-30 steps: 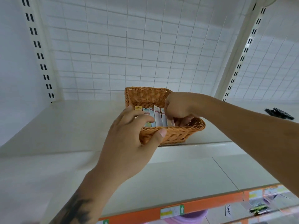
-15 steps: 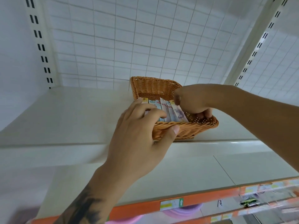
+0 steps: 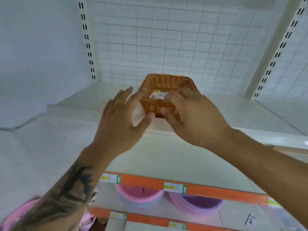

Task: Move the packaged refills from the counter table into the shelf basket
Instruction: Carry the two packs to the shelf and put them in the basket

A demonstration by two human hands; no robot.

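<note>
Head view: I see both hands at the near wall of the basket point(image 3: 166, 82) on the white shelf point(image 3: 80, 104), at about 12 o'clock in my view.
Change, right hand: half a second ago my right hand point(image 3: 196, 117) was down inside the basket among the refills; now it is out, fingers curled over the near rim with the thumb against the outside weave.
Change, left hand: my left hand point(image 3: 120, 119) was clamped on the front rim; now its fingers are spread and mostly straight, thumb touching the near wall at about 9 o'clock of the basket.
Refills: two packs point(image 3: 157, 94) show upright inside, just behind the near wall; the rest of the inside is hidden by my hands.
Hold: I judge the right hand grips the rim; the left only touches it.
Blur: the picture is smeared, so finer contact I cannot tell.
Meaning: I judge this batch is placed and released, and the hands are squaring the basket.
Below: pink tubs point(image 3: 140, 195) sit under the orange shelf edge point(image 3: 216, 191) at 6 o'clock.
</note>
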